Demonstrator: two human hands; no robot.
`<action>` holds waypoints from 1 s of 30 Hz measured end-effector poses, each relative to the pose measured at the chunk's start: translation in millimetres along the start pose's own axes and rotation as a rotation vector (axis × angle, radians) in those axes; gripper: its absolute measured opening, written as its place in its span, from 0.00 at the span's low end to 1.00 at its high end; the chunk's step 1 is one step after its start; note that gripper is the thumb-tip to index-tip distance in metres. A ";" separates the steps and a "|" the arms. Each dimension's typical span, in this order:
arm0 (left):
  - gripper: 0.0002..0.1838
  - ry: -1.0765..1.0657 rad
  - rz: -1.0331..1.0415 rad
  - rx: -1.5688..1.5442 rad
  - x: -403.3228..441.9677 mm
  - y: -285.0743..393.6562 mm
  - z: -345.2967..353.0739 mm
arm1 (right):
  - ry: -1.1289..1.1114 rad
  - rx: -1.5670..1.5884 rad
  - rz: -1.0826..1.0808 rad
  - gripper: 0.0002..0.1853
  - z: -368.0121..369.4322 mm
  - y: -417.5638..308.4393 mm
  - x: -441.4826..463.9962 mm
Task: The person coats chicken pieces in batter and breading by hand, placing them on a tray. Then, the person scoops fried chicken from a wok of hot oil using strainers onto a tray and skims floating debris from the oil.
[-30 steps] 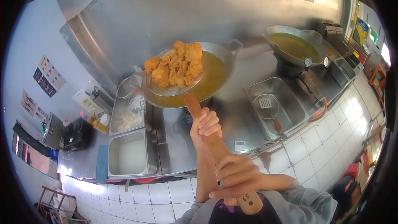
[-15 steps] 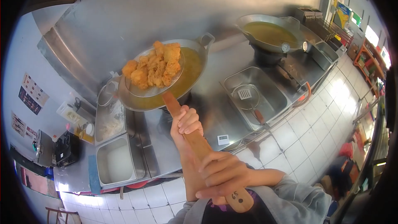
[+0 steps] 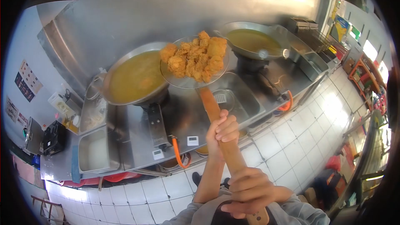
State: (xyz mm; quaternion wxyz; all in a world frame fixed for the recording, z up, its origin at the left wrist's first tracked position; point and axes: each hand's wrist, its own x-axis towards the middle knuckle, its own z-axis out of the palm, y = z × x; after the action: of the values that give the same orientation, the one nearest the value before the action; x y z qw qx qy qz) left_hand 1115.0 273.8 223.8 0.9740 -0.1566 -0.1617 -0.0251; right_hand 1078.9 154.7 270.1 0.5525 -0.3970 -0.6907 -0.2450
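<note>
My left hand (image 3: pixel 225 130) is closed around the upper part of a long wooden handle (image 3: pixel 211 105). Lower down, near my body, my right hand (image 3: pixel 252 188) grips the same handle. At its far end a round wire strainer (image 3: pixel 186 84) carries a heap of golden-brown fried pieces (image 3: pixel 196 59). The strainer is raised between two woks, above the counter and partly in front of the sink. On the left, a wok (image 3: pixel 119 100) holds yellow-brown oil, with one blurred lighter patch in it.
Behind and to the right stands a second wok (image 3: pixel 273 55) of oil with dial thermometers. A sink (image 3: pixel 251 100) holds a slotted tool. Two small timers (image 3: pixel 192 141) (image 3: pixel 158 154) and an orange hose (image 3: pixel 176 152) are at the front edge. Metal trays (image 3: pixel 104 164) are at left.
The strainer with the fried pieces has moved right, from over the left wok to beyond its right rim. Both hands still hold the handle. The camera view has shifted.
</note>
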 end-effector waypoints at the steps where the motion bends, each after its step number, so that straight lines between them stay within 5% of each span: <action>1: 0.02 0.004 -0.003 -0.008 0.5 -12.5 -7.2 | -0.007 -0.007 0.011 0.05 -10.4 -7.2 -5.3; 16: 0.03 0.172 -0.023 -0.116 5.5 -57.7 -114.5 | 0.068 -0.094 0.456 0.02 -62.8 -28.6 -82.3; 19: 0.04 0.206 -0.019 -0.124 7.1 -52.6 -121.2 | 0.068 -0.158 0.493 0.09 -58.7 -23.0 -99.0; 21: 0.04 0.210 -0.035 -0.166 12.6 -44.6 -118.9 | 0.481 -0.112 0.297 0.24 -43.8 0.9 -122.9; 23: 0.03 0.192 -0.035 -0.200 16.5 -39.4 -119.1 | 0.478 -0.471 0.692 0.38 -53.5 9.3 -171.9; 25: 0.03 0.162 -0.044 -0.232 19.3 -38.3 -121.0 | 0.750 -0.348 0.946 0.26 -31.5 41.5 -194.8; 30: 0.01 0.281 -0.036 -0.183 19.5 -34.1 -119.9 | 0.546 -0.238 1.301 0.14 16.6 129.5 -291.7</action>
State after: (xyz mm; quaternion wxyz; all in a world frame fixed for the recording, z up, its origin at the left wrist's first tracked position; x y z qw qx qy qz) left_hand 1166.9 204.0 132.5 0.9681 -0.2367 -0.0236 -0.0790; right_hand 1197.2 159.7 -26.7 0.6928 -0.7105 -0.1194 -0.0301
